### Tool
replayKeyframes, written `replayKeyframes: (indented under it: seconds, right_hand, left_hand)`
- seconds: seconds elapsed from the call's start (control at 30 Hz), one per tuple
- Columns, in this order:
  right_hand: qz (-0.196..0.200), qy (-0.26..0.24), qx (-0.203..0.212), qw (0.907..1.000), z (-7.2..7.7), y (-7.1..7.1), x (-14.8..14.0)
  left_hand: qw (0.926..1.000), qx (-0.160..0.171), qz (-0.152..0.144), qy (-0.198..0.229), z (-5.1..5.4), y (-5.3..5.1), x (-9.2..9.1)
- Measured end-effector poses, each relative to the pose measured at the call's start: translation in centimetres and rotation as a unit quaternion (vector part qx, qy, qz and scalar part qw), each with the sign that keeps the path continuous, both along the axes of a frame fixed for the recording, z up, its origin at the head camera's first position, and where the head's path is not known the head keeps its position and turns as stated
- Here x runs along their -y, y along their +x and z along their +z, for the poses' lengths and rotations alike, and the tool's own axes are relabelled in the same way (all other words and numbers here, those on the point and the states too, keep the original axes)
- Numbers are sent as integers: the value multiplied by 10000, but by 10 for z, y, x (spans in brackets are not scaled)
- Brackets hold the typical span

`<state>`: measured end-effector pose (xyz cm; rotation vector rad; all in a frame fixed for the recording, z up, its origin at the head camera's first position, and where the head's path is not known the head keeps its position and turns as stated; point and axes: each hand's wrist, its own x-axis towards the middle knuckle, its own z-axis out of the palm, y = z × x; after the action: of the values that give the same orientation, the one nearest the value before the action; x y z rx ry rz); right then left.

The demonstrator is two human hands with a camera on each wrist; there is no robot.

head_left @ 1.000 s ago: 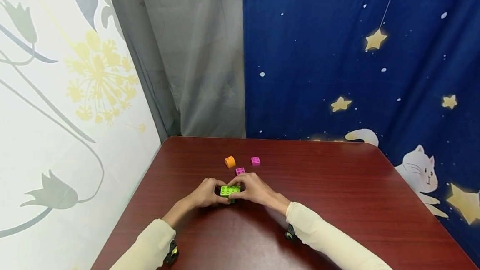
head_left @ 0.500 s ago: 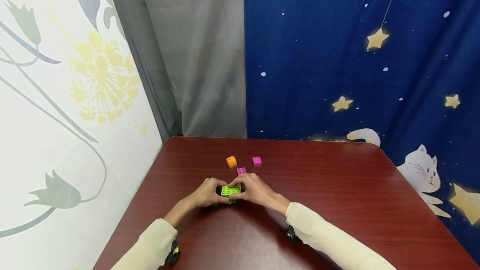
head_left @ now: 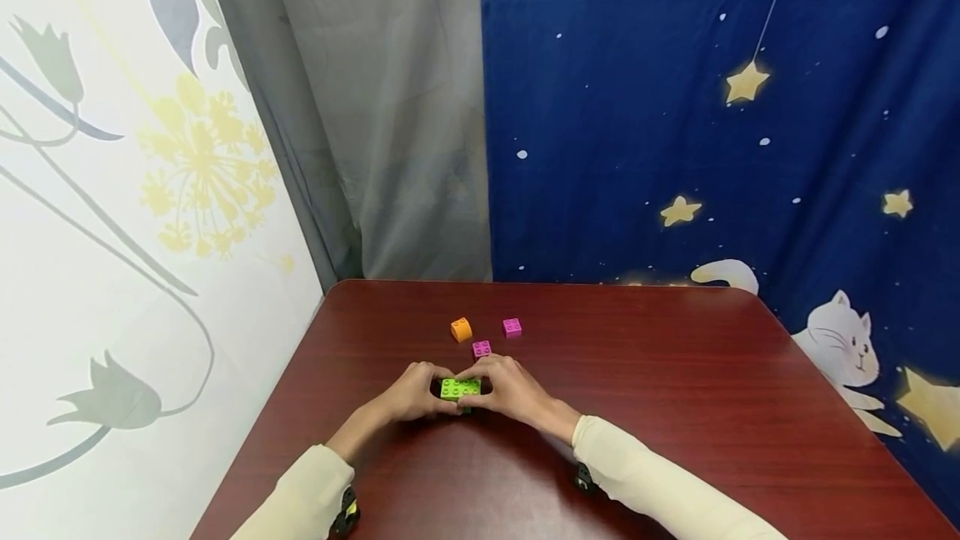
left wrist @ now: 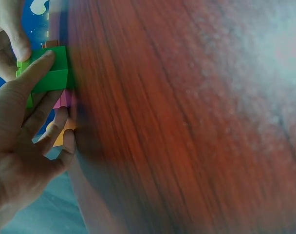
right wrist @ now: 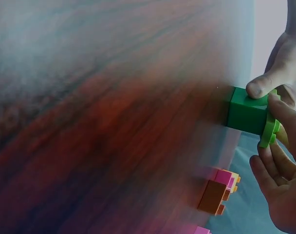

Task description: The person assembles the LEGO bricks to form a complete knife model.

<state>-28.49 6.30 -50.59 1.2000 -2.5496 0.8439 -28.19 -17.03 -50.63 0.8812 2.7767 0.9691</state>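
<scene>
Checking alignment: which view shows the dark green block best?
Right wrist: the dark green block shows one face almost uncovered. Left wrist: the left hand covers part. Head: just a sliver below the lime block.

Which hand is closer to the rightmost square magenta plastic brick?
Right. The right hand is on the near side of that magenta brick, apart from it; the left hand is farther to the left.

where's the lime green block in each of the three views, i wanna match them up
Head: lower middle, slightly left of centre, the lime green block between the hands.
Left wrist: upper left, near the picture's edge, the lime green block partly hidden by fingers.
Right wrist: right side, about mid-height, the lime green block.
Shared landmark: the left hand, next to it in every view.
</scene>
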Motion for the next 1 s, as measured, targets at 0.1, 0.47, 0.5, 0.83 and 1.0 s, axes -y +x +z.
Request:
replayKeyframes:
  seconds: [0.1,0.47,0.5,0.83,1.0]
  right_hand:
    - [37,27,15,10000,1,0,-2]
    - [-350,-208,291,9987,7,-20,-47]
    - [-421,-229,289,9984,6,-23,-52]
    - [-457,377,735,9955,-10,-44,-64]
    - [-470,481,767,9948,-14,-46,-58]
  left_hand:
    - [10000,34,-4,34,0,0,0]
    - [9996,257,53,74,3,6,-5]
    - [9995,269,58,121,3,6,-5]
    - [9987,70,135,495,7,9,-5]
    - [9977,148,248,606,6,10,-5]
